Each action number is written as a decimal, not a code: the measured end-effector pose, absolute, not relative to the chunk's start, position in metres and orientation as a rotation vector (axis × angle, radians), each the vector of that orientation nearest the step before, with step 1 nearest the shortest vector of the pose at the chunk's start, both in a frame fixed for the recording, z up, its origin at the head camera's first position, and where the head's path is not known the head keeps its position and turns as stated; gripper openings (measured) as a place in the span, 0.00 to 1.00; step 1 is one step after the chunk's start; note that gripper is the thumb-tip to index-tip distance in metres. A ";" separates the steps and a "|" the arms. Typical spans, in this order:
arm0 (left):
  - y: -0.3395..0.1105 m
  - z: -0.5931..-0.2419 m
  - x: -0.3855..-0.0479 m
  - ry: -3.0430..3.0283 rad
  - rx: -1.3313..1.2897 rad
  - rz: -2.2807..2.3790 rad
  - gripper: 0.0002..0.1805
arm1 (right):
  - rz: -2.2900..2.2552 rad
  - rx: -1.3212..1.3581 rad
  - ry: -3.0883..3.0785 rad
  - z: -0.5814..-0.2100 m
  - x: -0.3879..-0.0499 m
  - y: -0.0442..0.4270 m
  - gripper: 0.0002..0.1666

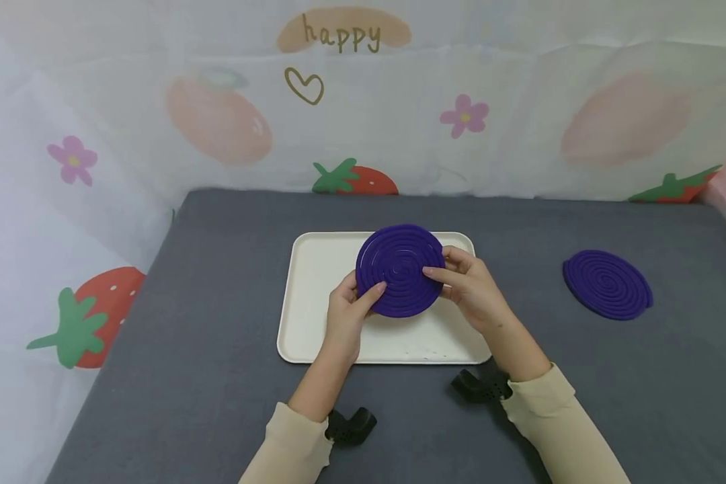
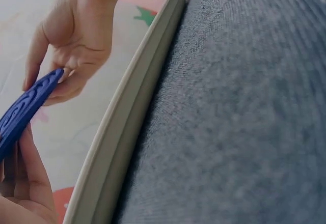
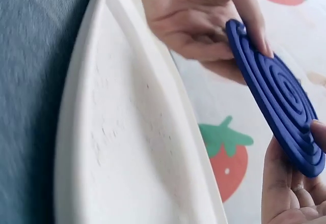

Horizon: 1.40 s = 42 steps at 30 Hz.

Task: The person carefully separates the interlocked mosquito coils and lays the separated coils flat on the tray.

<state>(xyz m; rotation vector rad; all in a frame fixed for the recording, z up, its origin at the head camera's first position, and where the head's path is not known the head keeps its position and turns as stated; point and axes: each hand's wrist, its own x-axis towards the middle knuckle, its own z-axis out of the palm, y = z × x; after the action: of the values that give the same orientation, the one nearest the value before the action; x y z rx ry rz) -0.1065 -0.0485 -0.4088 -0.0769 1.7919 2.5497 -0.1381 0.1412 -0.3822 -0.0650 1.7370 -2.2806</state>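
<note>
Above the white tray (image 1: 320, 329), both hands hold a purple spiral disc (image 1: 399, 249) made of a coiled strand, tilted with its face up. My left hand (image 1: 343, 323) pinches its lower left rim, thumb on the face and fingers behind. At the right rim, my right hand (image 1: 474, 289) grips it the same way, its thumb on top. In the right wrist view the raised rings of the disc (image 3: 270, 86) show clearly between the two hands. The left wrist view catches the disc (image 2: 30, 104) nearly edge-on, lifted clear of the tray (image 2: 127, 112).
A second purple spiral disc (image 1: 608, 284) lies flat on the grey cloth (image 1: 556, 235) to the right of the tray. A few small dark specks dot the tray's floor (image 3: 112, 132). A printed white curtain (image 1: 399, 134) hangs behind the table.
</note>
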 end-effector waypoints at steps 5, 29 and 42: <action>-0.045 -0.410 -0.110 1.725 -0.044 2.581 0.16 | -2.304 -0.013 1.719 -0.381 -0.141 0.141 0.15; -0.045 -0.412 -0.109 1.464 0.056 2.509 0.30 | -2.349 -0.105 1.726 -0.388 -0.139 0.136 0.14; -0.049 -0.422 -0.097 1.515 0.003 2.467 0.31 | -2.306 -0.121 1.785 -0.406 -0.125 0.128 0.22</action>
<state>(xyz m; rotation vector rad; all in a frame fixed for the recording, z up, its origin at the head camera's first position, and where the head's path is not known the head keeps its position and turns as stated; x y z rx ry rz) -0.0969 -0.0493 -0.4221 0.0030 1.5150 2.4667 -0.1251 0.1276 -0.4058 -0.1213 1.7852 -2.3060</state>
